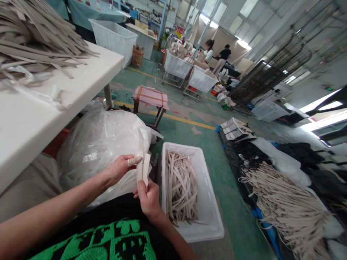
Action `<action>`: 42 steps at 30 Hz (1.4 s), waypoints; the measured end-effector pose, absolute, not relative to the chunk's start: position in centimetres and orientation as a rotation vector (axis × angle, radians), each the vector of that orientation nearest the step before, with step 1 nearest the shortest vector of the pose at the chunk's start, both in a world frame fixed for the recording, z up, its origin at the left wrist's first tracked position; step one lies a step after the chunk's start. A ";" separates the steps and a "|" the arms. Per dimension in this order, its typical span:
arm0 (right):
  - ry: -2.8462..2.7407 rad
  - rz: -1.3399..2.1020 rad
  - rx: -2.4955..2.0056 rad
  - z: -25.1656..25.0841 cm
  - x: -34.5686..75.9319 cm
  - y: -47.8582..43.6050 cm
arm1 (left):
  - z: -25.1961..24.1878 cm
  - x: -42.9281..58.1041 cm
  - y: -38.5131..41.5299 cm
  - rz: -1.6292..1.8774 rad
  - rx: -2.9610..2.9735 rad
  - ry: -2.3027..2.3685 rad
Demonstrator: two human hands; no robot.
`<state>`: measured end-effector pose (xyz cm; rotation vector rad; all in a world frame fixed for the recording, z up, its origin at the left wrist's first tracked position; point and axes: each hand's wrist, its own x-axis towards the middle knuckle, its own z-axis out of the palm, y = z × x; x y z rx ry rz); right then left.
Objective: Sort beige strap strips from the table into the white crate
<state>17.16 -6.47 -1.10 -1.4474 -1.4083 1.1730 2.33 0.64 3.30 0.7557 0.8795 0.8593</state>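
Note:
In front of my body, both hands meet on a few beige fabric strips (143, 169). My right hand (149, 198) grips their lower part, thumb laid along the front. My left hand (125, 167) pinches a strip higher up, its thumb wrapped in tape or a cover. The strips' upper ends stick up above the fingers. Just right of my right hand stands a white plastic bin (207, 195) with a tangle of similar beige strips (182, 187) inside. Behind my left hand is a large clear plastic bag (108, 133) with pale contents.
A white table (89, 79) at left bears a big pile of strips (40, 36). Ahead stands a stool with a pink cushion (150, 96). Strip bundles (287, 209) lie on a low pallet at right. Two people (217, 56) are far back beside loaded white carts (177, 65).

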 end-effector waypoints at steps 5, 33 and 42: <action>-1.359 1.040 -1.513 -0.7 17.1 -5.6 | 3.0 3.0 -0.3 0.733 0.799 0.768; -1.596 1.242 -1.444 -1.5 16.2 -5.8 | 2.3 0.3 0.8 0.915 0.712 0.994; -1.655 1.221 -1.441 -1.6 16.1 -6.2 | 3.1 0.3 0.1 0.841 0.784 0.938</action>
